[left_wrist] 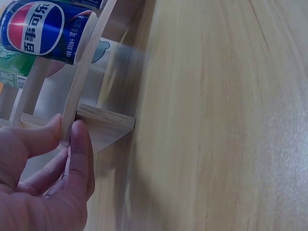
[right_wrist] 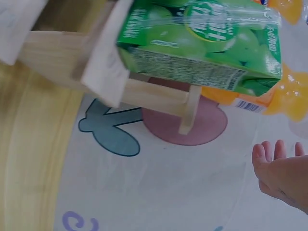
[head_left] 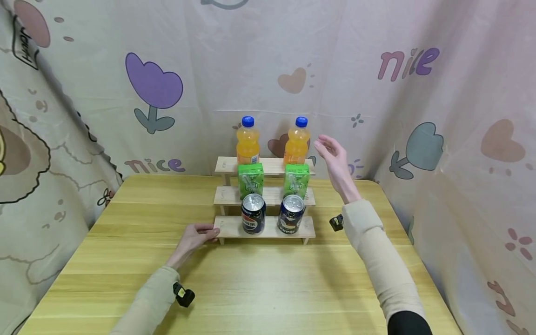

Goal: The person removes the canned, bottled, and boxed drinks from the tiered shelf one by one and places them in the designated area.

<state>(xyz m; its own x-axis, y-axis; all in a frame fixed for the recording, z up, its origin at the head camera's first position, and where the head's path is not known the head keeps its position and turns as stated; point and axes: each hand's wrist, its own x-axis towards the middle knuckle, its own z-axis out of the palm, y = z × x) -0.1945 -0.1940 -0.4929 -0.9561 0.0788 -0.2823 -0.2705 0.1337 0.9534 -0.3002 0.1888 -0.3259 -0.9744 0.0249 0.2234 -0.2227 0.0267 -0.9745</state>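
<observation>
A three-step wooden rack [head_left: 271,228] stands near the back of the table. Its left front corner is pinched between the thumb and fingers of my left hand [head_left: 197,238]; in the left wrist view, the thumb [left_wrist: 45,136] lies on top of the board. My right hand [head_left: 337,160] is raised beside the top step, fingers loosely bent, holding nothing. Nearest to it is the right orange drink bottle [head_left: 297,144]; another orange bottle [head_left: 248,145] stands on the left. Green juice boxes [head_left: 251,180] [head_left: 296,180] occupy the middle step, and dark blue cola cans [head_left: 253,215] [head_left: 291,215] the lowest.
The light wooden table [head_left: 268,288] reaches to a printed curtain [head_left: 234,60] right behind the rack. More printed cloth [head_left: 473,209] hangs along the right side. Each wrist wears a small black camera [head_left: 184,295].
</observation>
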